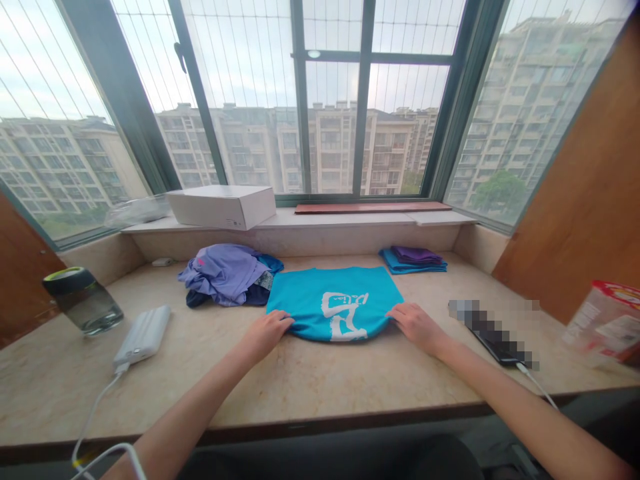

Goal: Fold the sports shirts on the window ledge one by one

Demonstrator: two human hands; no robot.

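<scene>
A bright blue T-shirt (pixel 305 293) with white lettering lies partly folded on the stone counter, its near edge rounded between my hands. My left hand (pixel 273 328) pinches the near left corner of the cloth. At the opposite near corner, my right hand (pixel 413 324) grips the fabric with fingers closed. A crumpled heap of clothes, with a lilac garment (pixel 223 267) on top, touches the shirt's far left side. Behind the shirt on the right sits a small stack of folded clothes (pixel 414 260), purple over blue.
On the left of the counter (pixel 240 400) stand a water bottle (pixel 87 303) and a white power bank (pixel 143 335) with a cable. A phone (pixel 495 340) on a cord and a red-lidded plastic jar (pixel 607 323) are at right. A white box (pixel 220 205) rests on the window ledge.
</scene>
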